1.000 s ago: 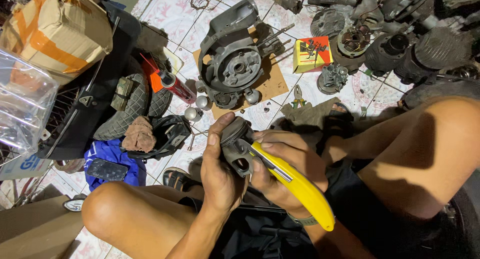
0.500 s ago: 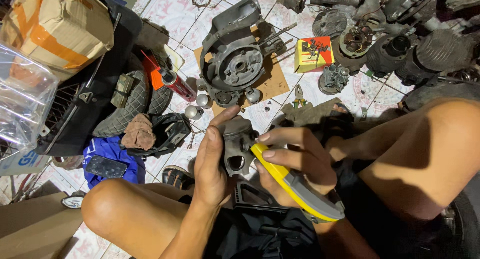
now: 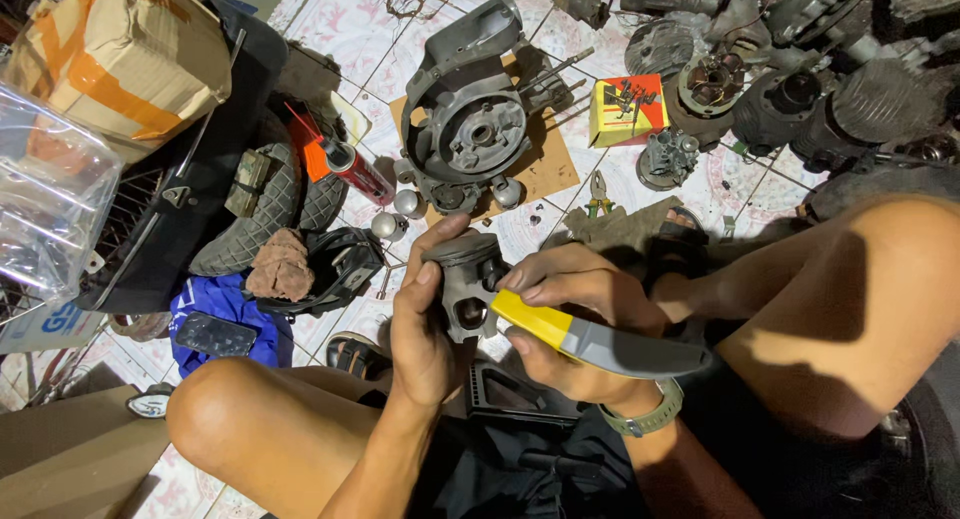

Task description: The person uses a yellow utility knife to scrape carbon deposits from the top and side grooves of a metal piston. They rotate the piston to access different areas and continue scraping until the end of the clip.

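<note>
My left hand [image 3: 425,324] grips a dark grey engine piston [image 3: 468,284], crown up, side hole toward me. My right hand [image 3: 570,314] holds a tool with a yellow and grey handle [image 3: 590,337]; its yellow front end is pressed against the piston's side, and its working tip is hidden. Both hands are above my lap, between my bare knees. A watch [image 3: 640,419] sits on my right wrist.
On the tiled floor ahead lies a grey engine casing [image 3: 470,119] on cardboard, a yellow and red box [image 3: 628,109], pliers [image 3: 598,194], a red spray can [image 3: 350,167], metal balls, a carburettor [image 3: 668,159] and several engine cylinders at top right. A taped carton [image 3: 120,59], clear plastic box and dark seat lie left.
The piston has been turned in my left hand and lifted slightly. The tool handle has swung from pointing down-right to lying nearly level.
</note>
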